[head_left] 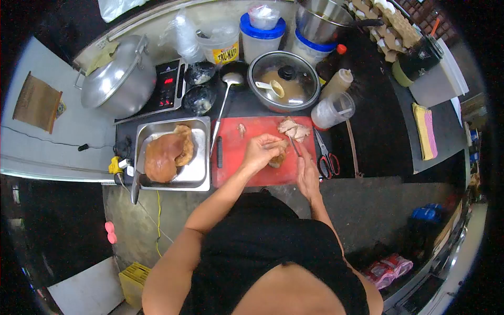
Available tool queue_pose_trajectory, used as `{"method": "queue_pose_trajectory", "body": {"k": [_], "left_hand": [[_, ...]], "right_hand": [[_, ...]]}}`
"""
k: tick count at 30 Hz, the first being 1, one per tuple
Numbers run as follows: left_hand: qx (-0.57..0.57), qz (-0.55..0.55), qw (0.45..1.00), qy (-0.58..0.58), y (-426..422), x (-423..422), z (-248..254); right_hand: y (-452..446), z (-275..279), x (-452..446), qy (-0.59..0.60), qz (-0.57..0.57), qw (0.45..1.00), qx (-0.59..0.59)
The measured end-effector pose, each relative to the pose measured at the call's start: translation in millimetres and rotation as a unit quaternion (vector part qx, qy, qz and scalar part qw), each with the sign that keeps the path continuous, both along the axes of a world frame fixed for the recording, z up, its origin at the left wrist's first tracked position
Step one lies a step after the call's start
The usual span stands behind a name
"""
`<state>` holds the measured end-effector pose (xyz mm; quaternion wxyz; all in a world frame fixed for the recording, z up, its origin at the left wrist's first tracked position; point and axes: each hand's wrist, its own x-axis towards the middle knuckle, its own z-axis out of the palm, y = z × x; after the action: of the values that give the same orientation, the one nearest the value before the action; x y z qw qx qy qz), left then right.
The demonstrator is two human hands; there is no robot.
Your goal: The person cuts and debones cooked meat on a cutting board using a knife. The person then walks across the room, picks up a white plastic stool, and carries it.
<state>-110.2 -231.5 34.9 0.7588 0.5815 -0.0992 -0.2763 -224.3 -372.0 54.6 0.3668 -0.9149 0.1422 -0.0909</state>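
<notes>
On a red cutting board (231,170) lies a brown piece of cooked meat (276,160), partly hidden by my hands. My left hand (261,154) is closed, its fingertips pinching at the top of this piece. In my right hand (306,170) is a knife (293,146); its thin blade points away from me, beside the meat, and its handle is hidden. Just beyond the blade sits a small heap of pale sliced meat (294,129). A small scrap of meat (241,129) rests near the board's far edge.
Left of the board stands a metal tray (202,181) with large brown meat pieces (161,157). Scissors (326,160) lie to the right. Behind are a ladle (229,84), a glass-lidded pot (257,100), a plastic cup (328,113), an induction cooker (167,89) and a big pot (123,79).
</notes>
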Motion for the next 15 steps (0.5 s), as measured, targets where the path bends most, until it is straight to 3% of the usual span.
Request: {"method": "queue_pose_trajectory", "body": {"k": [7,15], "left_hand": [[-0.014,-0.005,1.000,-0.001,-2,2,0],[-0.031,-0.022,0.999,0.030,0,2,12]], "right_hand": [[10,34,11,0.059,0.031,0.987,0.147],[3,8,14,-0.025,0.065,0.978,0.199]]}}
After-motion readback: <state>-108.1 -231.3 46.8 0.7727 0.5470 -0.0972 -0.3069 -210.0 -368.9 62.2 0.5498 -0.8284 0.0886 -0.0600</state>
